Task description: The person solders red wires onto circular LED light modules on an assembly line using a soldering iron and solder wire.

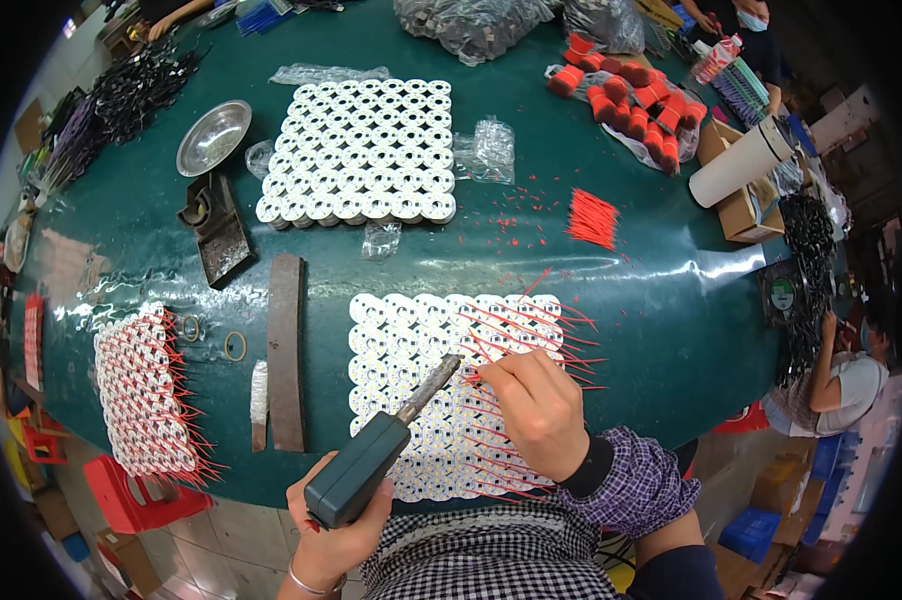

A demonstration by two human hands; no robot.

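Note:
My left hand is wrapped round the dark green body of a soldering gun. The gun's metal tip points up and to the right, over a panel of round white circuit boards. Close to that tip, my right hand is closed in a pinch on a thin red wire, mostly hidden by the fingers. Red wires stick out from the right-hand columns of this panel; its left columns are bare. Farther left lies another panel, covered with red wires. A small pile of cut red wires rests beyond my right hand.
Stacked white board panels stand at the back. Left of them are a metal bowl and a dark metal holder. A flat dark bar lies beside my panel. Red wire bundles, a white bottle and co-workers are at right.

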